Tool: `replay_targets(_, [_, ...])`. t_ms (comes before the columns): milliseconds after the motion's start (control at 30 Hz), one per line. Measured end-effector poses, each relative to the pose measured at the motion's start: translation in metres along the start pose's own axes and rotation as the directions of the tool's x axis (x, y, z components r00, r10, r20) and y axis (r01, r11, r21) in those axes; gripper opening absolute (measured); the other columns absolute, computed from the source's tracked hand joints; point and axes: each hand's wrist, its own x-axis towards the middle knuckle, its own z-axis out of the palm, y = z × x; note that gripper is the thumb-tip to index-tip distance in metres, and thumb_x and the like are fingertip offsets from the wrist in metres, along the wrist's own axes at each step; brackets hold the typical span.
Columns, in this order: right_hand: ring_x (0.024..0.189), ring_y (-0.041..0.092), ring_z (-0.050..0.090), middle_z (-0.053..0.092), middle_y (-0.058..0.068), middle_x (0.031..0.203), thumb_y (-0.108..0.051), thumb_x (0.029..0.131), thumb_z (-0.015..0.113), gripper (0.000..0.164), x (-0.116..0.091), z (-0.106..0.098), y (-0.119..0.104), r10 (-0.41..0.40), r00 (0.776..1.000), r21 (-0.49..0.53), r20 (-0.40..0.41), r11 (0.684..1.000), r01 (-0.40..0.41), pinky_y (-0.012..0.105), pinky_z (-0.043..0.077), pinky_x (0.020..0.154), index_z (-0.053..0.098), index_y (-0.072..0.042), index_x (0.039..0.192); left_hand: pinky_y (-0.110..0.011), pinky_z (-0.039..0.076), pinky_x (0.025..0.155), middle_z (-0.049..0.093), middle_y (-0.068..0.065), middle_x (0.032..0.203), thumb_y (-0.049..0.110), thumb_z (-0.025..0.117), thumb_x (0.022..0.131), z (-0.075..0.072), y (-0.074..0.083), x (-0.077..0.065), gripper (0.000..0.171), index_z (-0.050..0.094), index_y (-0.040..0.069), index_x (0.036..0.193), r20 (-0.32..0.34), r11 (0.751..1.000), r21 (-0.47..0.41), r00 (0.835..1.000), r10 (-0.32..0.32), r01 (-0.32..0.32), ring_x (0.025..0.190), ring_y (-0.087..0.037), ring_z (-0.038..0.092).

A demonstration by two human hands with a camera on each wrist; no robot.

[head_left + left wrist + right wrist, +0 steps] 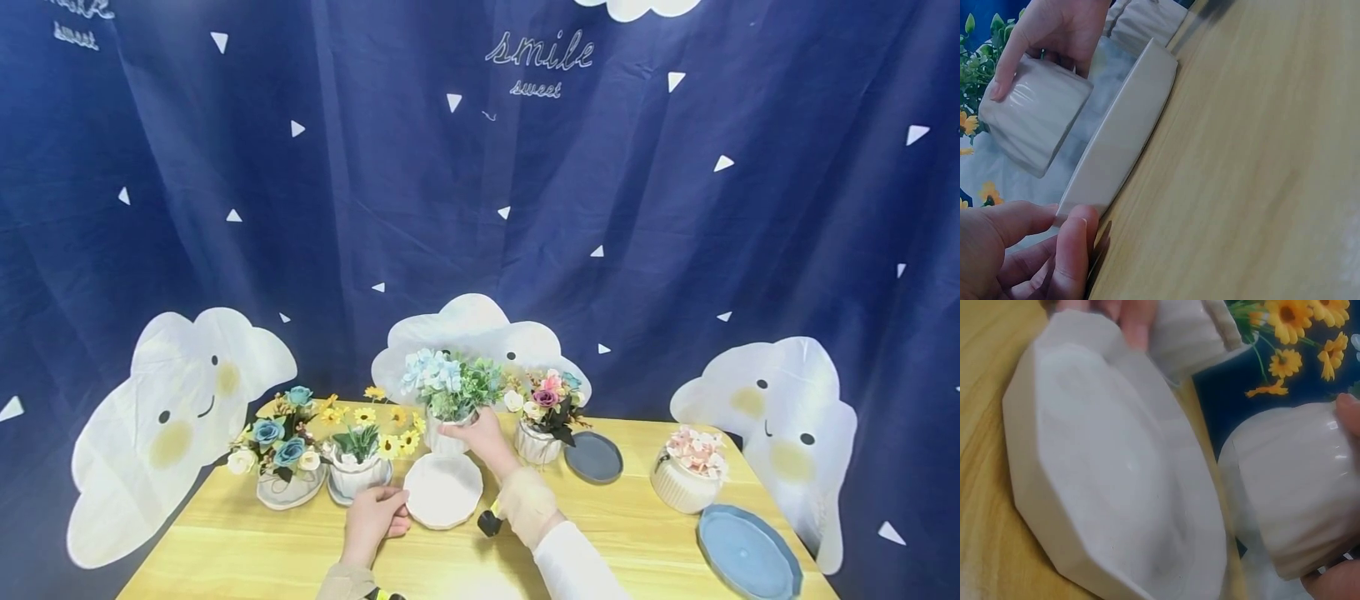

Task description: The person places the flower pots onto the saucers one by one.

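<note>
My right hand (483,440) grips a white ribbed flowerpot (1038,112) with pale blue flowers and green leaves (452,383). The pot is held up off the table, just behind a white faceted saucer (442,492). At the saucer's left edge, my left hand (372,518) pinches the rim between thumb and fingers, as the left wrist view shows. The saucer (1104,456) lies flat on the wooden table, with nothing in it. In the right wrist view only parts of the right hand's fingers show at the pot's side.
Left of the saucer stand a yellow-daisy pot (358,475) on a saucer and a blue-rose pot (288,483). To the right are a mixed-flower pot (538,443), a dark grey saucer (594,457), a pink-flower pot (686,485) and a blue saucer (750,550). A curtain (525,167) hangs behind.
</note>
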Motion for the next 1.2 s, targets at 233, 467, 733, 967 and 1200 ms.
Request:
replay_targets(233, [0.112,0.024,0.063,0.068,0.009,0.119,-0.030,0.071,0.087,0.060,-0.006,-0.001,-0.001,-0.072,0.997,0.043,0.016,0.997,0.071,0.041,0.050,0.104,0.061,-0.008,0.122,-0.029,0.060,0.053,0.067,-0.007,0.067,0.012,0.065,0.090,0.000,0.000,-0.001,0.034,0.063,-0.015,0.109,-0.002,1.000,-0.003,1.000,-0.005,0.005,0.052,-0.012,0.066])
replay_targets(467, [0.117,0.025,0.061,0.066,0.008,0.125,-0.025,0.072,0.086,0.064,-0.013,-0.002,-0.002,-0.092,0.995,0.072,0.034,0.993,0.090,0.042,0.047,0.107,0.058,-0.012,0.129,-0.030,0.060,0.054,0.067,-0.007,0.067,0.012,0.065,0.090,0.000,0.001,-0.002,0.034,0.063,-0.016,0.110,0.001,1.000,-0.005,1.000,-0.002,0.002,0.052,-0.013,0.066])
replay_targets(733, [0.119,0.027,0.061,0.065,0.011,0.126,-0.028,0.069,0.088,0.071,-0.017,-0.001,0.002,-0.085,0.996,0.053,0.024,0.995,0.084,0.044,0.045,0.109,0.057,-0.009,0.130,-0.030,0.060,0.054,0.067,-0.006,0.067,0.012,0.064,0.090,-0.001,0.000,0.000,0.035,0.062,-0.016,0.111,-0.001,1.000,0.002,1.000,-0.005,0.005,0.052,-0.013,0.066])
replay_targets(967, [0.119,0.028,0.060,0.066,0.011,0.125,-0.028,0.069,0.088,0.070,-0.023,-0.001,0.004,-0.063,0.998,0.032,0.011,0.998,0.063,0.047,0.043,0.110,0.058,-0.009,0.129,-0.030,0.061,0.054,0.067,-0.007,0.069,0.013,0.065,0.090,-0.001,-0.001,0.001,0.036,0.062,-0.016,0.111,0.007,1.000,0.011,1.000,-0.008,0.008,0.054,-0.013,0.066])
replay_targets(1200, [0.118,0.030,0.061,0.066,0.013,0.125,-0.025,0.067,0.088,0.070,-0.032,-0.003,0.001,-0.082,0.997,0.037,0.011,0.996,0.082,0.048,0.044,0.108,0.059,-0.007,0.128,-0.030,0.061,0.054,0.067,-0.007,0.068,0.012,0.065,0.091,0.000,0.000,0.001,0.035,0.062,-0.016,0.111,0.007,1.000,-0.006,1.000,-0.015,0.015,0.053,-0.013,0.066])
